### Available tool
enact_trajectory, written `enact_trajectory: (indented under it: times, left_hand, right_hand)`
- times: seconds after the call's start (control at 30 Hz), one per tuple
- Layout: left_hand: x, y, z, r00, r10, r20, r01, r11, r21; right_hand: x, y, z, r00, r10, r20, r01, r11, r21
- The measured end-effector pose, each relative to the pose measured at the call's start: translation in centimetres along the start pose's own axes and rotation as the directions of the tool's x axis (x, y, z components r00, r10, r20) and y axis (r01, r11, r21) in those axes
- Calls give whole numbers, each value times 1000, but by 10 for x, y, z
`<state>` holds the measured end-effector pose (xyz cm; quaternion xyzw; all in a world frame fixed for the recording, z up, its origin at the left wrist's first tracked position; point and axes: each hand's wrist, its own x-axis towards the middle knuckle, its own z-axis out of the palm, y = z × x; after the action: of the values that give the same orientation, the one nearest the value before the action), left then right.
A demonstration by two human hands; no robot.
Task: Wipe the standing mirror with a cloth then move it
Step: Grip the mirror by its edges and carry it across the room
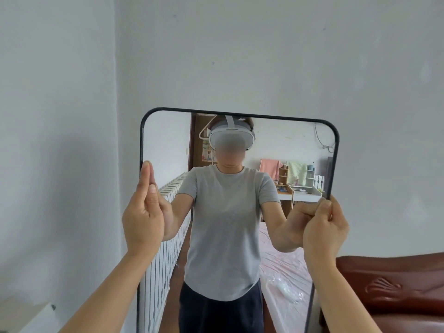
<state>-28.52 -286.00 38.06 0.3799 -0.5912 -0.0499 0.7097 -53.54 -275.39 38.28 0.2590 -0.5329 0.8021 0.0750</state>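
Standing mirror (240,212) upright before the white wall (240,56), dark thin frame, both long edges taken in hand at about the same height below the rounded top corners. Left hand (141,212): palm flat against the frame's left edge, fingers (146,175) straight and pressed together pointing up, thumb lying alongside; more a brace than a closed grip. Right hand (324,227): curled round the right edge, thumb and fingers pinching the frame, a firm closed grip. No cloth in either hand, and none seen anywhere near the grips. Glass between the two grips reads clean, no streaks or haze I can pick out, though the resolution limits that. Judgement: wiping looks finished, or at least set aside, and the moving step is the one in hand. Whether the base is off the floor cannot be told; the foot of the mirror falls below the view. Brown carved furniture (394,289) sits just below and outside the right grip, close to the frame. Left to do: carry and set down.
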Motion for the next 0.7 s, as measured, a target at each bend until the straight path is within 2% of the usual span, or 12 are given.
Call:
enact_trajectory:
  times: [0.2,0.7]
  left_hand:
    - [11,-14,27,1000,1,-20,-1,1000,7]
    - [24,-52,84,998,-43,40,42,999,22]
  right_hand:
    - [19,15,24,1000,-20,-2,20,1000,-18]
    - [53,70,67,1000,19,24,-18,999,-40]
